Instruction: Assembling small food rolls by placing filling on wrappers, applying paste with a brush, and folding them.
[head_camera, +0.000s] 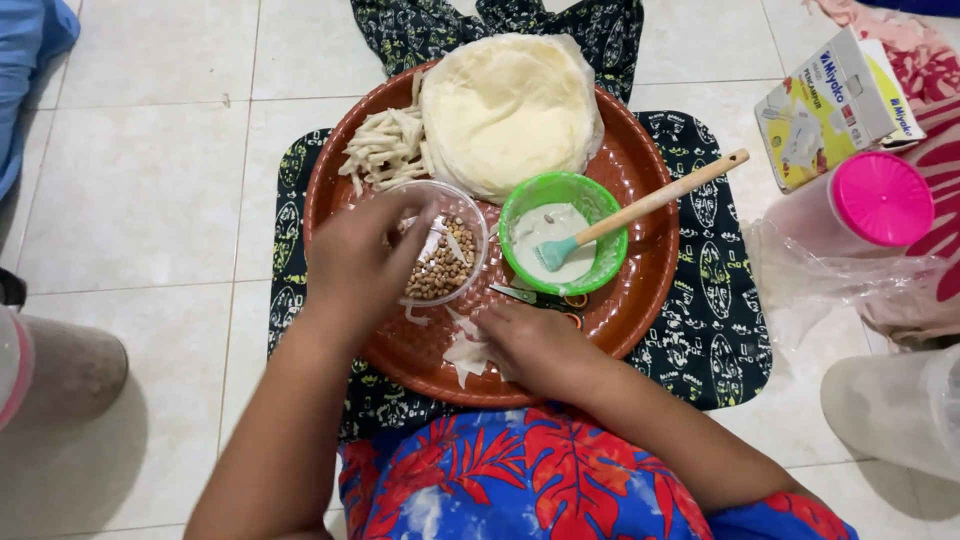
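My left hand (360, 262) is over the clear bowl (445, 245), fingers bent down into its left side and closed loosely on the rim and whatever they have picked up; I cannot tell whether anything is pinched between them. That bowl holds brown nuts (442, 272), and it sits on the tray (640, 290) close to my body, I'd say so I can dip in without stretching. Above my hand, toward the far left of the tray, lies a heap of pale strips (385, 150), loose on the tray itself and just beside the wrappers (505, 110), a stack of thin round sheets at the far edge, out of the way of the working space in front of me. My right hand (540, 345) rests palm down on the near part of the tray, fingers flat and together, pressing on a white scrap (465, 352) of wrapper that pokes out to its left; I judge it is held that way to keep it from sliding. Just beyond that hand is the green bowl (565, 235), touching the clear one, with a thin white paste in it and a brush (640, 208) standing in the paste, its wooden handle leaning over the rim to the right. Off the tray, on the right, stand a box (835, 105) and a pink-lidded tub (860, 210).
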